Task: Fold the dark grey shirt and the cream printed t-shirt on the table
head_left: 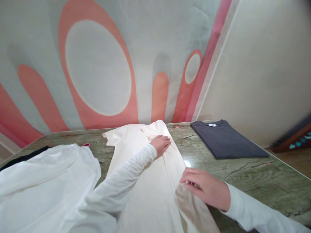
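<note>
A cream T-shirt lies lengthwise on the wooden table, its right side turned over toward the middle along a long fold. One short sleeve sticks out at the far left; the other lies across the folded part. Flat on this folded strip, near the far end, rests my left hand, fingers stretched out. Farther down the right edge, my right hand pinches the shirt's cloth between thumb and fingers. Below that hand the fabric is loose and slightly raised.
A folded dark grey T-shirt lies at the right of the wooden table. White clothing is heaped at the left, with a black edge behind it and a small pink loop. A patterned backdrop stands behind the table.
</note>
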Demonstrator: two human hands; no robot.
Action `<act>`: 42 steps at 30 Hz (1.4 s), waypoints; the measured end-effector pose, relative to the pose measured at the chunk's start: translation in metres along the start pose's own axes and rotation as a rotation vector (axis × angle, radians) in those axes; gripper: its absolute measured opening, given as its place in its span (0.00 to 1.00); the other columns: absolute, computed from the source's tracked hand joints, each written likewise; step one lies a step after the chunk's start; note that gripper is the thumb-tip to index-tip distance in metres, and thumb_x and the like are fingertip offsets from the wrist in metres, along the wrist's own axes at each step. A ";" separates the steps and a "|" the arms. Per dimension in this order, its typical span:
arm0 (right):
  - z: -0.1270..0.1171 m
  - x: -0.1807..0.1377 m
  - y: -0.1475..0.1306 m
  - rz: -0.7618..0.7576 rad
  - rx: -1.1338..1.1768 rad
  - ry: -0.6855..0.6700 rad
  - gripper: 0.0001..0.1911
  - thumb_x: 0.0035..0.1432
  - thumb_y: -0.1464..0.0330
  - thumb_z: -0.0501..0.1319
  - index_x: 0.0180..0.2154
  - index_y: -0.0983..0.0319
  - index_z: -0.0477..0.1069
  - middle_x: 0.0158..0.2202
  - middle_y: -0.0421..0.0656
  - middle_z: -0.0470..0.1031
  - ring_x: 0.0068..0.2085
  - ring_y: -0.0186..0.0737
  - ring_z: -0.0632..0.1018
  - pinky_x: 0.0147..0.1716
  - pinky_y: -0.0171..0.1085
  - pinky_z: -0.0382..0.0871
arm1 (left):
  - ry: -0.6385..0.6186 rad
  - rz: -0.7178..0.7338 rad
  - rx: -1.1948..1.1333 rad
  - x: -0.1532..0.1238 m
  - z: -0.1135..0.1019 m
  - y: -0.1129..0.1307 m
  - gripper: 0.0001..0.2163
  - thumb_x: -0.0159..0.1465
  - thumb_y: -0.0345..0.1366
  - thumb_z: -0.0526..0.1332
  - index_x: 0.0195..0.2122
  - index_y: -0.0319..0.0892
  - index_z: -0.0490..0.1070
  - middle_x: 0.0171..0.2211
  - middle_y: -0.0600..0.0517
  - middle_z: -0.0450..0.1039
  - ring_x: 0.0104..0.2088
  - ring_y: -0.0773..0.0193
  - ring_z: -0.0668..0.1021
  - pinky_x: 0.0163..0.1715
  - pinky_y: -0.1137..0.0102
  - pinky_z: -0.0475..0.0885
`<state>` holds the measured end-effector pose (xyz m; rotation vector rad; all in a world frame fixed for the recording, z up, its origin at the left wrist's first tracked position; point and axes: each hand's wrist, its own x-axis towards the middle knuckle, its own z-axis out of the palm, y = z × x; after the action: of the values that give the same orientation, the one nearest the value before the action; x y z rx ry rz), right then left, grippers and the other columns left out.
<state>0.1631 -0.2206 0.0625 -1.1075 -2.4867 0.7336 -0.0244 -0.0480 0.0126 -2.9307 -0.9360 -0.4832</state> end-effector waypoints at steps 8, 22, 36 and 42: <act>0.000 0.016 0.066 -0.021 -0.152 0.249 0.17 0.52 0.80 0.47 0.37 0.62 0.70 0.38 0.46 0.69 0.41 0.38 0.69 0.42 0.39 0.63 | -0.065 0.088 -0.077 0.000 0.007 0.022 0.16 0.64 0.37 0.44 0.46 0.36 0.65 0.50 0.44 0.63 0.51 0.61 0.66 0.51 0.69 0.59; -0.007 0.007 0.052 -0.077 -0.151 0.140 0.20 0.53 0.79 0.47 0.45 0.62 0.67 0.46 0.47 0.67 0.47 0.39 0.67 0.48 0.40 0.61 | -0.183 -0.052 -0.013 0.001 0.017 0.017 0.26 0.64 0.47 0.39 0.58 0.37 0.47 0.60 0.44 0.45 0.59 0.58 0.51 0.54 0.60 0.49; -0.007 -0.050 0.004 0.086 0.013 -0.104 0.09 0.49 0.75 0.55 0.31 0.58 0.70 0.34 0.42 0.70 0.33 0.36 0.72 0.34 0.34 0.67 | -0.142 -0.089 0.025 0.007 0.025 0.006 0.26 0.64 0.48 0.38 0.58 0.37 0.47 0.60 0.44 0.45 0.59 0.58 0.51 0.54 0.61 0.48; -0.004 -0.033 0.035 0.420 0.292 0.177 0.07 0.52 0.67 0.54 0.35 0.61 0.63 0.28 0.40 0.68 0.29 0.35 0.72 0.23 0.33 0.69 | -0.159 -0.088 0.024 0.008 0.026 0.003 0.26 0.64 0.48 0.38 0.58 0.38 0.47 0.60 0.45 0.45 0.58 0.57 0.52 0.54 0.61 0.49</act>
<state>0.2070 -0.2251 0.0430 -1.5202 -1.9434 1.0226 -0.0089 -0.0430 -0.0092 -2.9513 -1.0828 -0.2414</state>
